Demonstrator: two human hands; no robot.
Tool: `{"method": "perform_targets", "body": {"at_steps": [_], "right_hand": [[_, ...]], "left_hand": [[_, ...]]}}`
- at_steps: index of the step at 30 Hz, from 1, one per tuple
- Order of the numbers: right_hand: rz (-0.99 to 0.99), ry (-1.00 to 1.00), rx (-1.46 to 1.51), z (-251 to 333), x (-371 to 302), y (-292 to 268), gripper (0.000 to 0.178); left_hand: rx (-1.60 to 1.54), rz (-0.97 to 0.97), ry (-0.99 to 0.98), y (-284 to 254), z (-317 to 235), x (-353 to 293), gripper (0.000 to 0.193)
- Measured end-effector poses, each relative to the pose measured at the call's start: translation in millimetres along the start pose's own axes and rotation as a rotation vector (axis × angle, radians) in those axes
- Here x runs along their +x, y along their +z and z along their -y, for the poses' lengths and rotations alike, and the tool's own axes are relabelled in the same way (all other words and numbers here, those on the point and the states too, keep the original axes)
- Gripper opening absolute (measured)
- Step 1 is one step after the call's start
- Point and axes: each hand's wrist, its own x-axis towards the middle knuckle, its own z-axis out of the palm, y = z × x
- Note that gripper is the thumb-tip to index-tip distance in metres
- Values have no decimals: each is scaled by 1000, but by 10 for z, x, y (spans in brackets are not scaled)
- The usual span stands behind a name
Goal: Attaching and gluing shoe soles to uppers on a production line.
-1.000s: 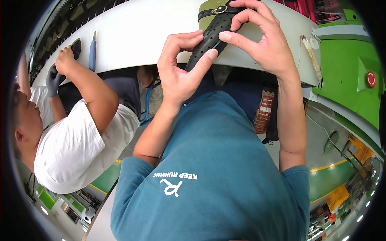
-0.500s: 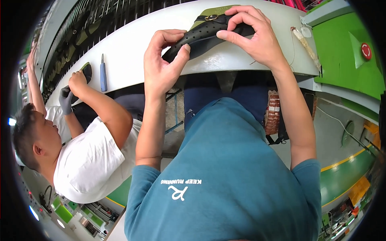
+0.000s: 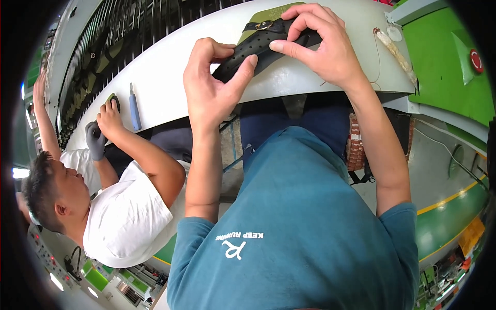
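Over the white worktable I hold a black shoe upper (image 3: 250,50) dotted with small holes, with a buckled strap (image 3: 264,25) across it. An olive-green shoe last (image 3: 279,14) shows behind the strap. My left hand (image 3: 213,85) pinches the toe end, fingers on the far side and thumb along the near edge. My right hand (image 3: 328,51) grips the other end, its thumb pressed on the near edge by the strap. Its fingers curl over the top and hide part of that end.
A blue-handled knife (image 3: 135,108) lies on the worktable (image 3: 170,77) to the left. Beyond it is a rack of metal rods (image 3: 155,20). A co-worker (image 3: 129,217) handles a dark piece on the left. A wrapped stick (image 3: 395,56) lies near the green machine (image 3: 439,67) on the right.
My left thumb has slid right along the upper's near edge. My right thumb has shifted slightly left, and the shoe has moved a little left. The co-worker's hands have turned their piece.
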Motion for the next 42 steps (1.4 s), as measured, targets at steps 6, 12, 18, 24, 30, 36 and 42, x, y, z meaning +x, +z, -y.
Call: {"method": "perform_targets", "body": {"at_steps": [6, 12, 18, 24, 30, 36, 42], "right_hand": [[-104, 60, -2, -209, -127, 227, 44], [-56, 2, 181, -327, -152, 94, 31], [-42, 58, 228, -338, -171, 20, 29], [-42, 185, 238, -249, -159, -53, 37], [120, 168, 313, -431, -220, -365, 37], [155, 246, 358, -461, -123, -397, 36], [272, 295, 397, -616, 88, -443, 37]], "left_hand": [[212, -56, 169, 74, -20, 51, 43], [248, -100, 199, 119, -5, 58, 52], [275, -173, 243, 154, 3, 18, 53], [301, -228, 331, 172, 35, -31, 54], [258, -187, 343, 102, 99, 26, 56], [213, -147, 309, 106, 159, 89, 56], [260, -106, 229, 63, 128, 181, 56]]}}
